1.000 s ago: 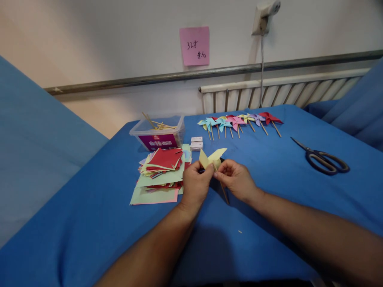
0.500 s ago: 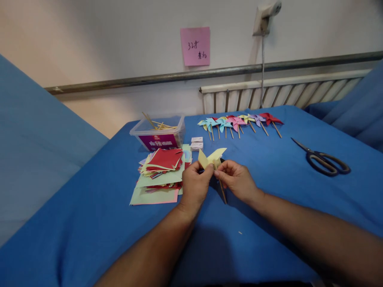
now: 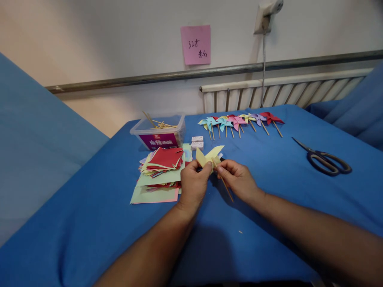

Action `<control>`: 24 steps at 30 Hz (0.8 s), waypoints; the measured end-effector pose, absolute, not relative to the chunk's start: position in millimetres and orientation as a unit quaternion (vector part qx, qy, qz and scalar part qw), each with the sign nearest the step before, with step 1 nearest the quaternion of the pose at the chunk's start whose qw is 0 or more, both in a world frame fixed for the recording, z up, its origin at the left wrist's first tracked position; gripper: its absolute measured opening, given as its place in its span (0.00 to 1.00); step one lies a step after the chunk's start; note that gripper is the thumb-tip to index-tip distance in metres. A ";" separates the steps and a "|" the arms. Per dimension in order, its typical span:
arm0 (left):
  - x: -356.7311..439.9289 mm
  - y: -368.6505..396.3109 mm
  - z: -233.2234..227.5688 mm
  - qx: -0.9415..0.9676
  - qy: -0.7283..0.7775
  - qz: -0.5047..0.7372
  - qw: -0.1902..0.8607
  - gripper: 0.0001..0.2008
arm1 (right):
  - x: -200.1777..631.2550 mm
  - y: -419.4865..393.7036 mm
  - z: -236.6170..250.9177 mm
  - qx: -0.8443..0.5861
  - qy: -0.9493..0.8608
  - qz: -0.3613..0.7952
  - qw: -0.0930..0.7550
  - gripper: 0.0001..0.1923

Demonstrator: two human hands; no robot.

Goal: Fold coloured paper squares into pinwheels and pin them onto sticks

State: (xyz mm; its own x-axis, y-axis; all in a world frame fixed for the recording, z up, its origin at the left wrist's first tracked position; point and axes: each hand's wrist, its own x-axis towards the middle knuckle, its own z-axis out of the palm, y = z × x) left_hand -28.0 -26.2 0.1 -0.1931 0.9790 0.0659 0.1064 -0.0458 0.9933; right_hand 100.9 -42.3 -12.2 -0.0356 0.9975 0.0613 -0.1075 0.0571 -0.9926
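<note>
Over the middle of the table, my left hand (image 3: pixel 196 177) pinches a yellow paper pinwheel (image 3: pixel 213 153), its thumb at the centre of the folded blades. My right hand (image 3: pixel 237 175) is closed, thumb and fingertips gripping the thin wooden stick (image 3: pixel 226 187) close to where it meets the paper. The stick slants down to the right out of the fingers. Part of the paper and the point where stick and blades meet are covered by my fingers. A small dark item shows behind my right fingertips, too hidden to name.
Left of my hands lie stacked coloured paper sheets (image 3: pixel 164 159), behind them a plastic box (image 3: pixel 158 139) of sticks and two small white boxes (image 3: pixel 197 146). Several pinwheels (image 3: pixel 236 121) line the back edge. Scissors (image 3: pixel 324 159) lie at the right. A tiny scrap (image 3: pixel 240 231) lies in front.
The stick's lower end has swung to the right, so it slants more. The pinwheel's blades have turned slightly, and both hands keep their hold.
</note>
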 end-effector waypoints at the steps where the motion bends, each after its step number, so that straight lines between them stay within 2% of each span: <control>1: -27.9 -26.2 0.0 0.486 0.558 0.535 0.408 0.14 | 100.4 -42.4 -11.8 -0.446 -0.495 0.523 0.532 0.15; 24: -28.5 -26.5 0.8 0.502 0.553 0.530 0.402 0.12 | 95.6 -42.2 -10.3 -0.415 -0.470 0.548 0.554 0.15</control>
